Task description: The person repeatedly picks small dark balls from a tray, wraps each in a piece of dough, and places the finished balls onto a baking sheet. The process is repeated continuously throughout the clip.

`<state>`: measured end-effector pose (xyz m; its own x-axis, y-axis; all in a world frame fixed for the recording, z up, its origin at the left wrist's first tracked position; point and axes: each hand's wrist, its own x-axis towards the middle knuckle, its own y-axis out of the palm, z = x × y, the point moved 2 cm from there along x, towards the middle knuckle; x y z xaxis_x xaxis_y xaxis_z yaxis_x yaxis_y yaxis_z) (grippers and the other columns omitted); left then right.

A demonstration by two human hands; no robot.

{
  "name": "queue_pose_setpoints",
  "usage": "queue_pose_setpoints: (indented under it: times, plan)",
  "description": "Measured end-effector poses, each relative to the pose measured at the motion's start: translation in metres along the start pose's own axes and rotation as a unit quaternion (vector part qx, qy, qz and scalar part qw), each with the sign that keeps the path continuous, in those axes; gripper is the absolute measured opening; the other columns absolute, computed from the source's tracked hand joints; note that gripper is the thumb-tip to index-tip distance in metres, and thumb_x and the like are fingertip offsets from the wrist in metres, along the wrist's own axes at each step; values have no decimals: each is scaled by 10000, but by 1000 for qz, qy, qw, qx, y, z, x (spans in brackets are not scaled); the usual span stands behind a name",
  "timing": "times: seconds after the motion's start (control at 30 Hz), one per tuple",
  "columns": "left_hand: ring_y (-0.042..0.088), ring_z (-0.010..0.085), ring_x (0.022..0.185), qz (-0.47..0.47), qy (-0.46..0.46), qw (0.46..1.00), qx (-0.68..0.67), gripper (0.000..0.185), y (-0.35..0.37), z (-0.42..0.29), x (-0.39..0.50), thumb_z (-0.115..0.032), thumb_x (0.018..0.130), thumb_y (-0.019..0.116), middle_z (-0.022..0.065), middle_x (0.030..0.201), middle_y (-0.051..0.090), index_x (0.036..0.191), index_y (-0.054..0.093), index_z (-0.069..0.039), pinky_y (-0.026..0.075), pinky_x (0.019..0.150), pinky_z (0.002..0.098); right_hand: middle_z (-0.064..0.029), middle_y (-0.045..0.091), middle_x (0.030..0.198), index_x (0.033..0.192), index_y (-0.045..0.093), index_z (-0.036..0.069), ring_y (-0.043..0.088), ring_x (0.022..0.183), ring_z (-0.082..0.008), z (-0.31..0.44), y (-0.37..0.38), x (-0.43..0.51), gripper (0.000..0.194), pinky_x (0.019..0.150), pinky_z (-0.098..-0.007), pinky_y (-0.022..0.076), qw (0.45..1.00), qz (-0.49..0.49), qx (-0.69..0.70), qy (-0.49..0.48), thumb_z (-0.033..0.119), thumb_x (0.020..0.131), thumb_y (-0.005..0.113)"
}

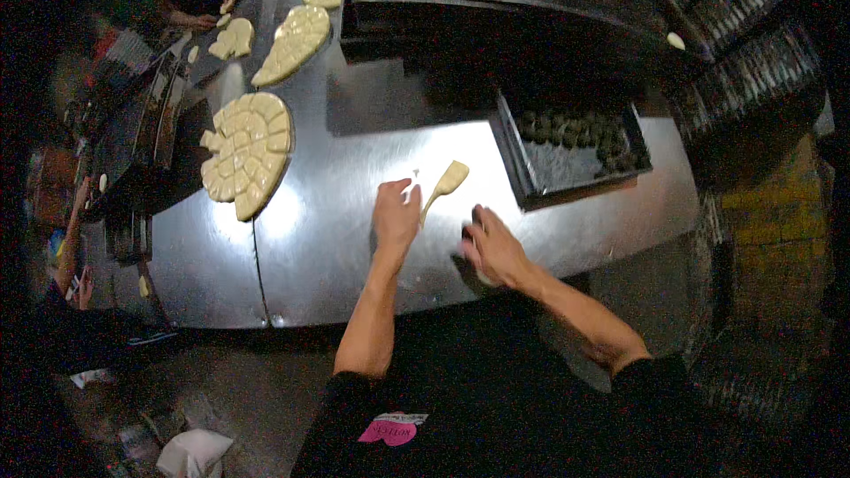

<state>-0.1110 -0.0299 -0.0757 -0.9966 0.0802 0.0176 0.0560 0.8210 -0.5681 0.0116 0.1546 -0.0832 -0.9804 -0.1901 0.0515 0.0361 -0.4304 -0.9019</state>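
Note:
A flattened piece of pale dough (451, 176) with a thin, tapering tail lies on the shiny metal table (345, 212) in front of me. My left hand (397, 216) is just left of that tail, thumb and fingers apart, with nothing between them. To the right of the dough, my right hand (497, 249) is curled low over the table. Something dark shows between its thumb and fingers; whether it is a held lump or shadow is unclear. A pale bit (489, 279) shows under the palm, partly hidden.
A dark metal tray (521, 179) with several dark lumps (578, 129) stands to the right. Cut dough slabs (246, 149) lie left, with more (295, 40) behind. Dark trays (378, 26) line the far side. Other people's hands (228, 3) work at the far left.

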Motion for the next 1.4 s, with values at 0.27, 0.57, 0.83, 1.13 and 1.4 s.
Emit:
queue_pose_setpoints:
  times: [0.27,0.57,0.83,1.13,1.4]
  plan:
    - [626,382,712,176,41,979,95,295,62,-42,37,-258,813,594,245,745,625,850,568,33,500,682,446,-199,688,921,1085,545,34,664,866,-401,-39,-98,-39,374,730,-493,525,921,274,197,196,371,928,585]
    - [620,333,840,73,44,977,196,566,19,4,-19,-220,777,747,160,907,638,1262,547,-6,496,766,403,-109,727,912,1060,705,67,702,810,-203,-274,-431,95,306,745,-319,543,926,-361,84,79,314,885,665]
    - [657,251,832,106,-191,975,-36,529,39,-52,-39,-207,797,739,138,920,662,1238,557,21,517,739,368,-213,690,914,906,720,59,668,869,-397,-386,-431,208,256,790,-481,529,915,-188,-169,314,288,815,653]
    - [653,184,905,97,-138,869,-465,332,52,-133,13,-89,918,595,131,1040,666,1208,594,73,533,844,291,-181,692,985,1053,684,16,662,913,-339,-79,-195,102,372,799,-421,525,987,-11,159,-22,332,858,692]
    - [653,310,613,-139,173,965,-141,232,43,-164,9,-272,966,570,150,735,641,956,547,-41,511,540,399,-126,600,886,995,602,-18,594,821,-214,40,-164,75,271,764,-345,472,890,-327,288,137,222,1006,477]
